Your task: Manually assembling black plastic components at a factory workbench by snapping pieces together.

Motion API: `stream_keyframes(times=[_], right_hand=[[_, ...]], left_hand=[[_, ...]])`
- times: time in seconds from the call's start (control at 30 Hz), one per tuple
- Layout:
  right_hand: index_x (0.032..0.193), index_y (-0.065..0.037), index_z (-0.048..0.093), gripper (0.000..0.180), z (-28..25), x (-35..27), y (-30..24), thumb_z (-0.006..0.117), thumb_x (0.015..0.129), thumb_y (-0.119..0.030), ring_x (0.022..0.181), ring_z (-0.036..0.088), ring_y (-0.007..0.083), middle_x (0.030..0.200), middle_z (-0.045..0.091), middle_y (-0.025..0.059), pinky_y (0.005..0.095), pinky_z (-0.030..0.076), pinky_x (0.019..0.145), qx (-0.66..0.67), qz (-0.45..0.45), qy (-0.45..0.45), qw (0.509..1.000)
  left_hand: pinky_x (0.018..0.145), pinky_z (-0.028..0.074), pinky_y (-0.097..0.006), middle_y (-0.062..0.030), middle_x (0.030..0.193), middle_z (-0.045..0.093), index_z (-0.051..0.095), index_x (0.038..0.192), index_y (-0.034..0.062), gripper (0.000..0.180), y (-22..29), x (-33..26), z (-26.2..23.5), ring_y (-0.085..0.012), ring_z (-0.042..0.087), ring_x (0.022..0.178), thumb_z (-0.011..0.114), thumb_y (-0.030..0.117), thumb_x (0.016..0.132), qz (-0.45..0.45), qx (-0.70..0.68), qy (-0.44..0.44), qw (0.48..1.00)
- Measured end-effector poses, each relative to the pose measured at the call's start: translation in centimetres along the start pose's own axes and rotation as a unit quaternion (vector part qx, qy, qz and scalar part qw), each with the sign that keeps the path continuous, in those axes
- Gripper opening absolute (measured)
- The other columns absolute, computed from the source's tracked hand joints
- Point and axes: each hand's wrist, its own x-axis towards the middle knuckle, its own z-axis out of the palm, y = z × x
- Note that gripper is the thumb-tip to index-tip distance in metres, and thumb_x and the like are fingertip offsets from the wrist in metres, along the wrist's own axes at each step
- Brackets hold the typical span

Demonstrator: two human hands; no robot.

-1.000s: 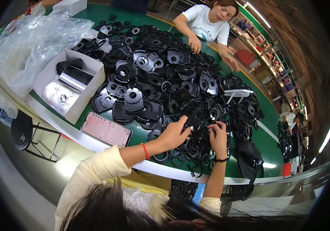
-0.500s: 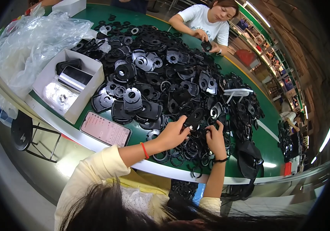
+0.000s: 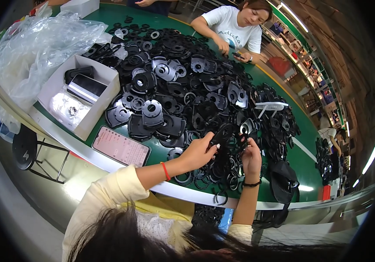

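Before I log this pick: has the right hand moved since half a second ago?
Yes, slightly: the right hand has shifted rightward, farther from the phone, which lies in the same place beside the white box.

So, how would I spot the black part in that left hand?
On the green table, find the big heap of black pieces. At its near side, a red wristband leads to the left hand. The black part juts from those fingers, gripped rather than lying loose like pieces around it.
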Motion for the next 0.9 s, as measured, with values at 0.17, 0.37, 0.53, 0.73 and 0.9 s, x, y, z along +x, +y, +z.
stream_keyframes(times=[0.17, 0.37, 0.53, 0.73, 0.9], right_hand=[[0.101, -0.004, 0.053, 0.019, 0.7, -0.2, -0.4, 0.05, 0.089, -0.019, 0.08, 0.047, 0.0104, 0.104, 0.053, 0.0031, 0.0233, 0.037, 0.068, 0.187, 0.018, -0.058, 0.98], [0.102, -0.004, 0.054, 0.013, 0.1, -0.4, 0.8, 0.053, 0.09, -0.01, 0.073, 0.045, 0.0088, 0.105, 0.054, 0.0033, 0.0219, 0.036, 0.065, 0.056, -0.033, -0.052, 0.997], [0.098, -0.003, 0.057, 0.011, 1.3, -0.4, 0.7, 0.051, 0.092, -0.01, 0.08, 0.05, 0.0075, 0.111, 0.053, 0.0027, 0.0198, 0.038, 0.066, 0.004, -0.072, -0.02, 0.997], [0.094, 0.001, 0.058, 0.008, 0.8, -0.4, 0.8, 0.054, 0.089, -0.004, 0.078, 0.051, 0.007, 0.109, 0.054, 0.0065, 0.0192, 0.04, 0.068, -0.132, -0.136, -0.067, 0.98], [0.091, 0.004, 0.058, 0.008, 0.9, -1.0, 1.1, 0.058, 0.086, -0.003, 0.073, 0.049, 0.0053, 0.098, 0.055, 0.0029, 0.0191, 0.04, 0.067, -0.134, -0.117, -0.041, 0.983]], left_hand=[[0.055, 0.047, -0.033, -0.0135, 0.071, 0.062, 0.038, 0.095, 0.0, 0.016, -0.4, 0.1, 0.1, -0.0243, 0.063, 0.062, 0.05, 0.008, 0.089, 0.006, 0.004, 0.001, 1.0], [0.054, 0.045, -0.034, -0.0127, 0.069, 0.061, 0.039, 0.095, 0.0009, 0.015, -0.3, 0.1, 0.2, -0.0249, 0.061, 0.06, 0.051, 0.009, 0.089, 0.019, 0.009, 0.0, 1.0], [0.054, 0.045, -0.033, -0.0123, 0.068, 0.06, 0.043, 0.094, 0.0009, 0.014, -0.3, 0.1, 0.1, -0.025, 0.061, 0.06, 0.052, 0.01, 0.088, 0.032, 0.023, -0.002, 0.999], [0.056, 0.045, -0.034, -0.0133, 0.071, 0.058, 0.05, 0.094, 0.0003, 0.019, 0.7, -0.1, -0.2, -0.0245, 0.06, 0.063, 0.057, 0.016, 0.086, 0.061, 0.098, -0.035, 0.993], [0.062, 0.047, -0.031, -0.012, 0.077, 0.053, 0.054, 0.103, 0.0039, 0.03, 0.5, -0.1, -0.1, -0.0226, 0.055, 0.065, 0.063, 0.025, 0.084, 0.057, 0.142, -0.006, 0.988]])
